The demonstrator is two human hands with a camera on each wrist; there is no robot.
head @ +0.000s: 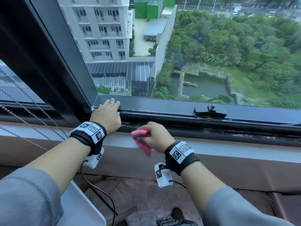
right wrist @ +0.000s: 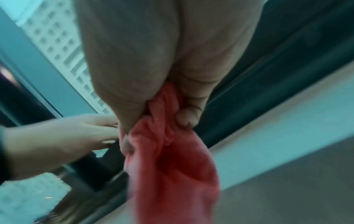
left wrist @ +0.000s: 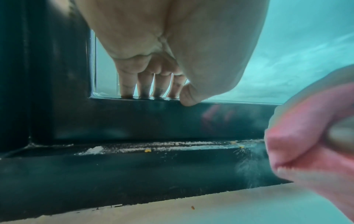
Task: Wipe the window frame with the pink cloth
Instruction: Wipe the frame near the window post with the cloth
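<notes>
Pink bunched cloth [head: 143, 141] sat clamped in the right hand [head: 156, 137], just beside the dark metal window frame [head: 162, 110]; left hand [head: 106, 115] lay flat, fingers straight, on it (white dust remained, so wiping looked unfinished).

— Where's the pink cloth [head: 143, 141]?
— I see it bunched up, one end hanging, just below the dark window frame [head: 171, 106].
— And the frame?
— White dust along its lower rail.

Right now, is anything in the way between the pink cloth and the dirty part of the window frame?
Nothing visible blocks it. The right hand grips the pink cloth just in front of the dusty window frame. The left hand rests higher up, on the sash by the glass.
</notes>
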